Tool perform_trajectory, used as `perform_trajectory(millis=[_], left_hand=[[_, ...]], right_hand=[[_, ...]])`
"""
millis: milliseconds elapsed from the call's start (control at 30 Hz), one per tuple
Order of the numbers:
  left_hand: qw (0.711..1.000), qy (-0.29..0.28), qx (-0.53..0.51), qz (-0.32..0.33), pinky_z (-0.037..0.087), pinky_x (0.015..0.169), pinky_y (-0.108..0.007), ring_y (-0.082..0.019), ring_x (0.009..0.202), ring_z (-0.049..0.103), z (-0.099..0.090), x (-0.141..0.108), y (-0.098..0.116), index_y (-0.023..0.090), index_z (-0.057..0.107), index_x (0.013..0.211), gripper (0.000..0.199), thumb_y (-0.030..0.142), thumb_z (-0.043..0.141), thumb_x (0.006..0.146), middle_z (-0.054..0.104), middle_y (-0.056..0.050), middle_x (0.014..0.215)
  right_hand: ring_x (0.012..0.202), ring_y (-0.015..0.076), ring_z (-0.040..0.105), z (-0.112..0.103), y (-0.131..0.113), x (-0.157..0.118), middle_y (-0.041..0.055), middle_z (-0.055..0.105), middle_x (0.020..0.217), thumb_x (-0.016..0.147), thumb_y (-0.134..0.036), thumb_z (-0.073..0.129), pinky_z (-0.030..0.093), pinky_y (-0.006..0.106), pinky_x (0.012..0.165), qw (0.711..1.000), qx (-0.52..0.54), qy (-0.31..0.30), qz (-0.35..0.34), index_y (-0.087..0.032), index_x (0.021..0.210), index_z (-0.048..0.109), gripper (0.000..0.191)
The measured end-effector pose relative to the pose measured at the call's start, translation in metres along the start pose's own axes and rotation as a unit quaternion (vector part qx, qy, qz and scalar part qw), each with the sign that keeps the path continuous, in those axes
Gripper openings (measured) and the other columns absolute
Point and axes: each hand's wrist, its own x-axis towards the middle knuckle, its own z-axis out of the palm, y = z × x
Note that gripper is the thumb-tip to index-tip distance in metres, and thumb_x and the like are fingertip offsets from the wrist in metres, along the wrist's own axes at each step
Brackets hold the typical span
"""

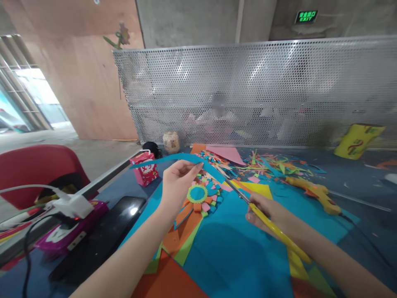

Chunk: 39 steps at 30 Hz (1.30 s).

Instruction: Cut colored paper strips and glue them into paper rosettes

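- Above the surface point(366, 180), we are holding a blue paper strip point(173, 157) in our left hand point(178, 178), its fingers pinching the strip while one end is reaching leftward, passing in front of a red box point(145, 178) in our view.
- With our right hand point(274, 213), we are gripping the yellow-handled scissors point(269, 225), their blades pointing at the strip's right end; how far they are parted, we are not managing to tell.
- By our judgement, we are working at the cutting step, trimming or shaping this strip.
- Any further cut, we are thinking, is calling for a taut strip and left fingers standing clear of the blades.
- Below the strip, a paper flower point(198, 193) is lying near the left wrist, while a glue gun point(316, 194) is resting farther right.
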Motion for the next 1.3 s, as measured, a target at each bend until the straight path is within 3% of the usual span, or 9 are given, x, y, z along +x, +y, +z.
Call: perform_trajectory(millis=[233, 500, 733, 900, 1300], left_hand=[[0.999, 0.016, -0.023, -0.032, 0.045, 0.042, -0.019, -0.009, 0.043, 0.055, 0.0023, 0.0015, 0.0020, 0.014, 0.060, 0.060, 0.019, 0.028, 0.071, 0.061, 0.063, 0.000, 0.052], [0.999, 0.020, -0.034, -0.023, 0.046, 0.044, -0.021, -0.011, 0.049, 0.056, -0.0005, 0.0037, -0.0020, 0.015, 0.062, 0.061, 0.019, 0.031, 0.071, 0.062, 0.061, 0.001, 0.055], [1.000, 0.018, -0.009, -0.002, 0.046, 0.046, -0.021, -0.010, 0.049, 0.056, 0.0004, 0.0011, -0.0020, 0.014, 0.062, 0.061, 0.020, 0.033, 0.069, 0.065, 0.063, -0.001, 0.055], [1.000, 0.007, 0.005, -0.003, 0.048, 0.048, -0.022, -0.012, 0.052, 0.058, 0.0005, -0.0003, -0.0022, 0.014, 0.064, 0.063, 0.019, 0.032, 0.070, 0.064, 0.064, -0.001, 0.057], [1.000, 0.009, 0.005, -0.024, 0.049, 0.050, -0.022, -0.012, 0.053, 0.059, 0.0016, -0.0015, -0.0013, 0.014, 0.065, 0.064, 0.018, 0.031, 0.071, 0.062, 0.065, -0.001, 0.057]], right_hand=[[0.050, 0.0085, 0.029, 0.0012, -0.0002, -0.0006, -0.0055, 0.034, 0.056, 0.074, -0.050, 0.053, 0.025, 0.022, 0.043, 1.000, -0.013, 0.006, -0.015, -0.021, 0.067, 0.037, 0.034], [0.047, 0.0081, 0.025, 0.0016, 0.0024, 0.0022, -0.0067, 0.028, 0.052, 0.075, -0.055, 0.048, 0.019, 0.022, 0.041, 0.999, -0.039, -0.001, -0.019, -0.022, 0.064, 0.033, 0.038], [0.049, 0.0090, 0.029, 0.0031, -0.0035, -0.0005, -0.0053, 0.032, 0.054, 0.074, -0.053, 0.049, 0.024, 0.023, 0.044, 0.999, -0.027, 0.021, -0.014, -0.021, 0.064, 0.033, 0.037], [0.051, 0.0092, 0.031, 0.0006, -0.0039, -0.0021, -0.0052, 0.034, 0.057, 0.076, -0.053, 0.046, 0.027, 0.023, 0.046, 1.000, -0.017, -0.012, -0.012, -0.021, 0.068, 0.035, 0.035], [0.045, 0.0080, 0.027, 0.0056, -0.0030, 0.0001, -0.0065, 0.029, 0.050, 0.073, -0.058, 0.045, 0.021, 0.023, 0.042, 0.999, -0.030, 0.023, -0.008, -0.022, 0.061, 0.031, 0.040]])
